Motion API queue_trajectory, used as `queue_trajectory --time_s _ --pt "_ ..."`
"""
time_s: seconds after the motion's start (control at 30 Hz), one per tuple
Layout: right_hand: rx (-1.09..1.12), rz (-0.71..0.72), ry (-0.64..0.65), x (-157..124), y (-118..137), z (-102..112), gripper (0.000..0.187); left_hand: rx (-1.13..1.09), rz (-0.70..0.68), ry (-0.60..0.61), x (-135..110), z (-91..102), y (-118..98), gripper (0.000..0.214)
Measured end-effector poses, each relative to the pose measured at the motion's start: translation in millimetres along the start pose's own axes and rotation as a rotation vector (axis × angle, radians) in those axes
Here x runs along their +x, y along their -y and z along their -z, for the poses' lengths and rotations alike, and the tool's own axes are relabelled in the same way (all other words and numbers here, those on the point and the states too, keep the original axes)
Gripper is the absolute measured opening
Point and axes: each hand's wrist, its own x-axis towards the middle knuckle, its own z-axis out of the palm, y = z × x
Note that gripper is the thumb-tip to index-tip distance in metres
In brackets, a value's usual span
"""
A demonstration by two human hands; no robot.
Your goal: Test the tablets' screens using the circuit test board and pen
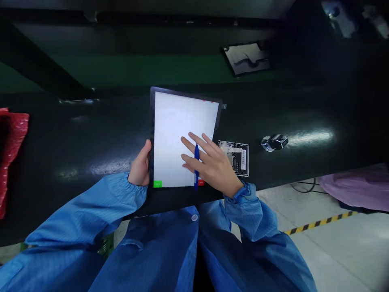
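My left hand (140,164) grips the left edge of a black-framed tablet (172,138), whose screen is mostly white, with a green button at the lower left and a red one at the lower right. My right hand (212,164) lies over the lower right of the screen, holding a blue pen (196,162) between its fingers. The pen's tip is hidden by my fingers or points into the screen; I cannot tell which. Just right of my right hand lies a small circuit board with a barcode label (235,159), touching neither hand.
The tablet rests over a dark, glossy workbench (91,138). A chrome metal part (274,142) sits to the right, and a red packing bag (12,154) hangs at the left edge. A paper sheet (246,59) lies at the back. Below right are a lilac cloth (355,186) and yellow-black floor tape (319,223).
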Motion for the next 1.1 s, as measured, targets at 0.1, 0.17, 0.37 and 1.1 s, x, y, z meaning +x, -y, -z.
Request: queue_trajectory --time_s 0.1,0.17,0.37,1.1 --pt "0.009 -0.061 -0.195 -5 -2 7 0.016 -0.033 -0.002 -0.057 1 -1.9 -2 0.049" --pt "0.005 -0.280 -0.330 -1 -13 17 0.019 -0.048 0.009 -0.095 1 -2.2 -3 0.047" --pt "-0.114 -0.635 -0.137 19 -68 33 0.040 -0.043 0.032 0.031 -4 1.6 -5 0.045" --pt "0.116 -0.468 -0.015 34 -66 56 0.033 -0.063 0.016 -0.091 3 -3.8 1 0.041"
